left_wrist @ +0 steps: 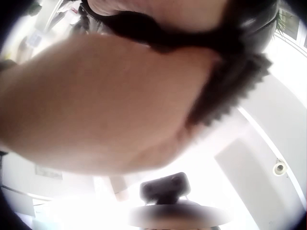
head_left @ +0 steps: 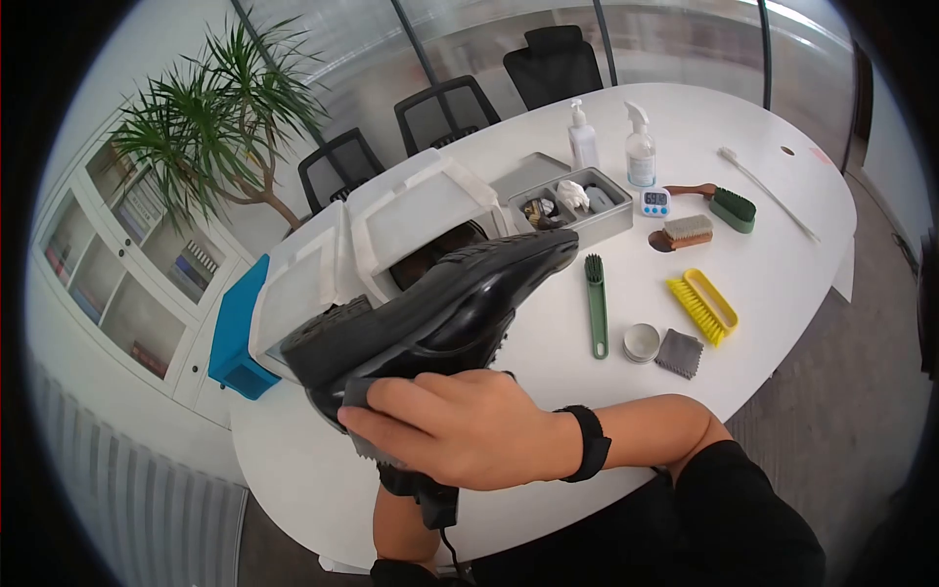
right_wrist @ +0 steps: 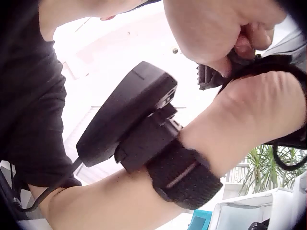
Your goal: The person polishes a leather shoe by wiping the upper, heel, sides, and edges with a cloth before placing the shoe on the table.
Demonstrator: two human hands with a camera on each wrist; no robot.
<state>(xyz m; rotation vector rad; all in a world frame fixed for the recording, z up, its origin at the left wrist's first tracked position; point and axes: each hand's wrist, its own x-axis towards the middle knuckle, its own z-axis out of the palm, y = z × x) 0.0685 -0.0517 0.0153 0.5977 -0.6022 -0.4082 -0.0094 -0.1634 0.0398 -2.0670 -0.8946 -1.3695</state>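
Observation:
A black leather shoe (head_left: 430,323) is held above the near side of the white table, tilted, its sole facing up and away and its toe pointing right. My right hand (head_left: 469,426) pinches a dark grey cleaning cloth (head_left: 358,393) with zigzag edges against the back of the heel. In the left wrist view the cloth (left_wrist: 230,91) sticks out past the right hand (left_wrist: 105,105). My left hand (right_wrist: 268,98) reaches up into the shoe's opening from below and supports it; its fingers are hidden inside.
Right of the shoe lie a green brush (head_left: 598,308), a yellow brush (head_left: 704,306), a round tin (head_left: 642,342) and a folded grey cloth (head_left: 680,353). Behind are a wooden brush (head_left: 688,232), a timer (head_left: 655,203), a spray bottle (head_left: 641,157) and a grey organiser (head_left: 608,227). White storage boxes (head_left: 298,279) stand left.

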